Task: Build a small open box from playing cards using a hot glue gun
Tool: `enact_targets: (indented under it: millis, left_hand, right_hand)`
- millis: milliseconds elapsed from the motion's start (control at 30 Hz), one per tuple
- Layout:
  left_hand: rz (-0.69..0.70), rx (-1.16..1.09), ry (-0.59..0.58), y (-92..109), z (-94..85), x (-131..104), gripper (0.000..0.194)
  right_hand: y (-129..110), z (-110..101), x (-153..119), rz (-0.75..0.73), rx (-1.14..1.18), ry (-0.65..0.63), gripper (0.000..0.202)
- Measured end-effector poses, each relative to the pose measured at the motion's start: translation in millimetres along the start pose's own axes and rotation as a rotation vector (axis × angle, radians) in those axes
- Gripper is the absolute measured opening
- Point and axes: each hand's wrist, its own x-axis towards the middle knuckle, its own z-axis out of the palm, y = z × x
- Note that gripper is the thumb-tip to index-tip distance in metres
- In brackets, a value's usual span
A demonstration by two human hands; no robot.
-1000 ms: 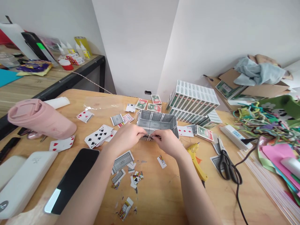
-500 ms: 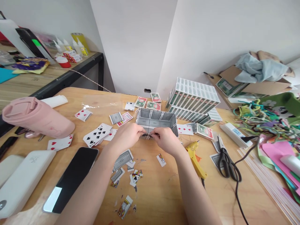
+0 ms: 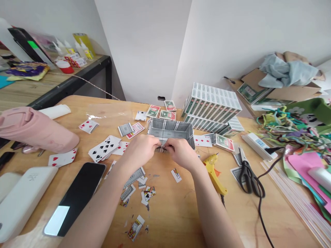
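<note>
An open-topped box made of grey-backed playing cards [image 3: 170,128] stands at the middle of the table. My left hand [image 3: 144,148] pinches its near wall left of centre. Close beside it, my right hand [image 3: 178,151] pinches the same wall, and the two sets of fingertips almost meet. Both hands partly hide that wall. A yellow glue gun [image 3: 214,174] lies right of my right forearm. Cut card pieces [image 3: 148,194] are scattered between my arms, and one small scrap [image 3: 176,175] lies nearer the right arm.
Stacked card packs [image 3: 212,103] rise behind the box to the right. Black-handled scissors [image 3: 248,177] and a power strip [image 3: 258,146] lie farther right, with a cable across the table. On the left are a phone [image 3: 77,196], a pink tumbler [image 3: 38,131] and loose cards [image 3: 103,148].
The view has shifted slightly, so everything sits a little farther left in the picture. Both hands keep their pinch on the box's near wall.
</note>
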Motion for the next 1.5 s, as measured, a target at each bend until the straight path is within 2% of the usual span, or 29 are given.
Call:
enact_targets:
  millis: [600, 1033, 1267, 1400, 1500]
  left_hand:
    - [-0.047, 0.013, 0.004, 3, 3.1, 3, 0.033]
    - [-0.002, -0.007, 0.019, -3, 11.0, 2, 0.033]
    - [-0.009, -0.063, -0.075, -14, -1.2, -2, 0.024]
    - [-0.048, 0.018, -0.035, -24, -2.1, -2, 0.019]
    - [-0.035, -0.017, -0.042, -25, 0.2, 0, 0.018]
  right_hand:
    - [-4, 0, 1, 0.018, -0.052, -0.001, 0.022]
    - [-6, 4, 3, 0.003, -0.068, 0.009, 0.025]
    - [0, 6, 0, -0.039, 0.056, 0.029, 0.019]
    - [-2, 6, 0, -0.021, 0.053, 0.017, 0.019]
    - [-5, 7, 1, -0.003, -0.001, 0.010, 0.020]
